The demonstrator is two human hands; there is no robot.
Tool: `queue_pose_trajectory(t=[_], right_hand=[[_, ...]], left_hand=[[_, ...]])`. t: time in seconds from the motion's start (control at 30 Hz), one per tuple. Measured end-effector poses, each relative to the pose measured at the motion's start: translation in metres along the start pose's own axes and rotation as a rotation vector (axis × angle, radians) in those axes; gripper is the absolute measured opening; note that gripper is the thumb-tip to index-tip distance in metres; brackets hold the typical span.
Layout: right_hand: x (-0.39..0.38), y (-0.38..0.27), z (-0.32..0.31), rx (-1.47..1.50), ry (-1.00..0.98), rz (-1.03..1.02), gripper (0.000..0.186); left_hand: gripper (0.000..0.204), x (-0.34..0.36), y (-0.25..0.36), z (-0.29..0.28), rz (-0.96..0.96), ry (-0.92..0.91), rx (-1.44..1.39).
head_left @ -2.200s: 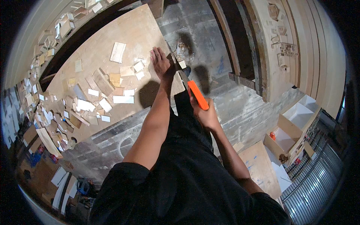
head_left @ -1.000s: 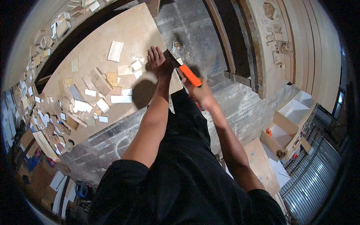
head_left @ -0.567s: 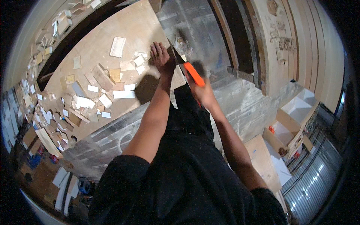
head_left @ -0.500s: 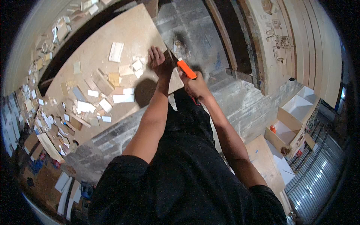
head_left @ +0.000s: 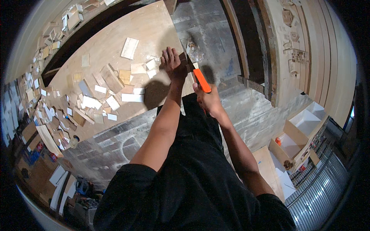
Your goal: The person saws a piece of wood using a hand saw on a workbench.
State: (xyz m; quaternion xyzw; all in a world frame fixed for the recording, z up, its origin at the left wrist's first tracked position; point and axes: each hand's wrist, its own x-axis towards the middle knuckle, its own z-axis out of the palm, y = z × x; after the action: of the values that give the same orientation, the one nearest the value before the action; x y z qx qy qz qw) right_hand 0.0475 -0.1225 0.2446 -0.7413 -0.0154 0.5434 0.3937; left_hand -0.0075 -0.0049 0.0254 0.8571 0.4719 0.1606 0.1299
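Observation:
My left hand (head_left: pixel 172 64) lies over the right edge of a large pale wooden board (head_left: pixel 150 23), its fingers stretched out and pointing away from me. Beside it, my right hand (head_left: pixel 210 101) is closed around an orange-handled hand tool (head_left: pixel 202 81). A small pale part shows at the tool's far end, close to the board's edge. A dark strip runs between that end and my left hand; whether it is a blade or shadow I cannot tell. My right palm and wrist hide the lower part of the handle.
Wood offcuts (head_left: pixel 111 79) and white pieces (head_left: pixel 132 97) lie scattered on the board. A grey, stained surface (head_left: pixel 216 42) stretches to the right, with dark gaps beyond it. At the right stand an open wooden box with compartments (head_left: pixel 289 144) and a corrugated metal sheet (head_left: pixel 316 196).
The whole view has shifted, so the scene sits farther right. My right hand has drawn the orange-handled tool back toward me along the board's edge. My left hand stays flat on the board.

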Motion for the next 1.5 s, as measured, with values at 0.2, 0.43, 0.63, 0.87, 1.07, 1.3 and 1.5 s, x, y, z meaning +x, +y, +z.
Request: queue_pose_trajectory(t=[0.2,0.43,0.63,0.87,1.07,1.3,1.5], right_hand=[[0.001,-0.009,-0.004,-0.120,0.027,-0.019,0.042],[0.011,0.002,0.003,-0.052,-0.011,-0.093,0.041],[0.010,0.002,-0.001,-0.144,0.017,-0.165,0.042],[0.012,0.005,0.003,-0.121,0.027,-0.142,0.045],[0.014,0.007,-0.005,-0.065,-0.007,-0.087,0.045],[0.010,-0.015,0.011,-0.039,-0.041,-0.075,0.032],[0.006,-0.039,0.011,0.086,-0.118,-0.009,0.034]], left_hand=[[0.069,-0.001,0.001,-0.005,-0.002,-0.074,0.106],[0.052,0.004,0.001,-0.006,-0.040,-0.048,-0.103],[0.031,0.004,-0.018,-0.023,-0.284,0.005,-1.014],[0.044,-0.057,-0.085,-0.072,-0.561,-0.238,-1.069],[0.030,-0.121,-0.117,-0.145,-0.705,-0.528,-1.055],[0.025,-0.143,-0.151,-0.135,-0.479,-0.385,-0.950],[0.023,-0.103,-0.132,-0.134,-0.395,-0.315,-0.852]])
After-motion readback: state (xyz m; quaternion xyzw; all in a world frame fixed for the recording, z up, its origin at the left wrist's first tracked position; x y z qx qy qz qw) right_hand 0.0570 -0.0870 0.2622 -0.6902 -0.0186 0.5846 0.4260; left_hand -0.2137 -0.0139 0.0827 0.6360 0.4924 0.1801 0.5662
